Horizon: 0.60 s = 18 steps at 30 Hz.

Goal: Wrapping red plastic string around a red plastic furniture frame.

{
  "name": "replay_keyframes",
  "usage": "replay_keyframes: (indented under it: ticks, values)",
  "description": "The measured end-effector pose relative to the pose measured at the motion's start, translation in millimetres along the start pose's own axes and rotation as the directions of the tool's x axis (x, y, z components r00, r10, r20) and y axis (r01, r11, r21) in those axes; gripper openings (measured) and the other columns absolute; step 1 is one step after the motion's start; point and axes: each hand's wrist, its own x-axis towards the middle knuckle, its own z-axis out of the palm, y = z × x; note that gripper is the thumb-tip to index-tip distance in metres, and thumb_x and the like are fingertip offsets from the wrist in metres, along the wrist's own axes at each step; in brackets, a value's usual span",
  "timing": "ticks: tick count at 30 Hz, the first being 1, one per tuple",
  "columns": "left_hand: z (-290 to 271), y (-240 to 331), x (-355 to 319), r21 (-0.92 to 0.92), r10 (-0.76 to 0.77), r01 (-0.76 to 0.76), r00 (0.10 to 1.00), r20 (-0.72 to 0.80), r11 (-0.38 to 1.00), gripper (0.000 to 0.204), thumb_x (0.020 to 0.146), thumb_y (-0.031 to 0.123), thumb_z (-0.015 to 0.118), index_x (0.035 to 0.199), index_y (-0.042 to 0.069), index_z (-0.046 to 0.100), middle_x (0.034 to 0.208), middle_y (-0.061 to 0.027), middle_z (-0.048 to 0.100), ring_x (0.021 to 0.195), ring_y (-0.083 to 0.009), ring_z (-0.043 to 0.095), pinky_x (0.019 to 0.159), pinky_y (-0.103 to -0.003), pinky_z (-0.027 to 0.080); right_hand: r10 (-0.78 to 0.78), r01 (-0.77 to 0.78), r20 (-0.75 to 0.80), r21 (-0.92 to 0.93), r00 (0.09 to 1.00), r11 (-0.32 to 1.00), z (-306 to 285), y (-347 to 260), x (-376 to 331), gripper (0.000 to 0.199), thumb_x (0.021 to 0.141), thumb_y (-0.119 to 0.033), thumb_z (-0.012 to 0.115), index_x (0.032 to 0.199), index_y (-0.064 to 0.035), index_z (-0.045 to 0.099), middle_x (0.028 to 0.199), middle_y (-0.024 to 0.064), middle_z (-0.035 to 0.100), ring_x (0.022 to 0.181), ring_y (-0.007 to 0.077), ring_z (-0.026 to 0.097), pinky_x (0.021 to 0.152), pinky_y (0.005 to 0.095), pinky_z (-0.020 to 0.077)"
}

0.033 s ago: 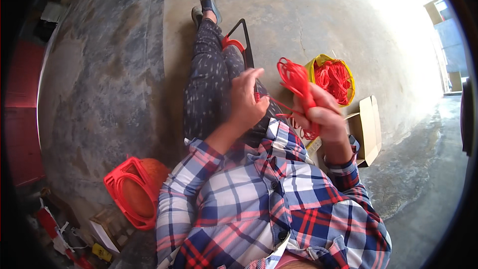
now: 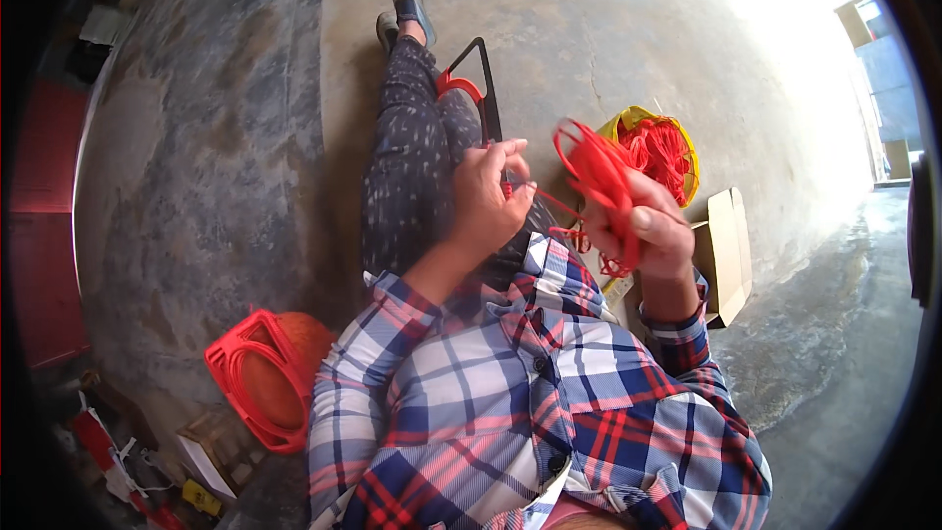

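Note:
A loose bundle of red cord point(image 2: 601, 172) is gripped in my right hand point(image 2: 655, 226), its loops fanning out above the fist and dangling below it. My left hand point(image 2: 491, 198) has its fingers curled close to the thumb, and a thin strand of the same cord runs from there to the bundle. Behind my left fingers, a black frame point(image 2: 489, 88) with a curved red piece point(image 2: 459, 85) lies along my legs. Some red windings show beside the left thumb; my hand partly hides them. A yellow-rimmed container point(image 2: 695, 162) full of red cord stands beyond my right hand.
An open cardboard box point(image 2: 726, 255) sits to the right of my right forearm. At lower left is a red-orange object with a square frame and round opening point(image 2: 267, 381). Yellow and red items point(image 2: 201, 498) lie near the left rim. My outstretched legs point(image 2: 402, 157) rest on the concrete floor.
My right hand has shifted slightly right and down with the bundle, whose loops now open wider. My left fingers have curled in a little more. The rest looks the same.

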Motion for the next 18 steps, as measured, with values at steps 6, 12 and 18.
replay_keyframes:
  ticks: [6, 12, 18]
  values:
    - [-10.6, -61.9, 1.1, -0.446, -0.501, 0.492, 0.859, 0.106, 0.748, 0.010, 0.092, 0.009, 0.058, 0.092, -0.001, 0.061, 0.067, -0.0010, 0.058, 0.054, -0.0033, 0.049, 0.049, -0.021, 0.039, 0.018, 0.077, 0.086, -0.955, 0.996, 0.287, -67.4, 43.5, 41.6, 0.016, 0.083, -0.014, 0.059, 0.093, -0.0062, 0.068, 0.081, 0.0110, 0.061, 0.072, 0.0265, 0.063, 0.067, 0.0359, 0.0503]
    - [5.0, -75.3, -18.8, 0.100, -0.415, 0.406, 0.903, 0.109, 0.909, 0.032, 0.093, 0.026, 0.057, 0.079, -0.002, 0.062, 0.060, -0.0086, 0.058, 0.054, -0.0156, 0.053, 0.053, -0.035, 0.043, -0.021, -0.016, -0.023, -0.957, 1.000, 0.289, -64.8, 122.0, 75.4, 0.018, 0.075, -0.012, 0.064, 0.090, -0.0034, 0.067, 0.084, 0.0186, 0.064, 0.081, 0.0382, 0.062, 0.073, 0.0425, 0.0507]
    - [-34.2, -26.9, 14.1, -0.388, -0.543, 0.570, 0.818, 0.188, 0.725, 0.019, 0.097, 0.018, 0.054, 0.084, 0.006, 0.062, 0.076, 0.0006, 0.061, 0.066, -0.0065, 0.059, 0.059, -0.022, 0.047, -0.241, 0.049, -0.125, -0.794, 0.962, 0.606, -36.9, 76.3, 64.0, 0.038, 0.078, -0.019, 0.068, 0.114, -0.0056, 0.062, 0.123, 0.0179, 0.054, 0.110, 0.0335, 0.056, 0.091, 0.0404, 0.0473]
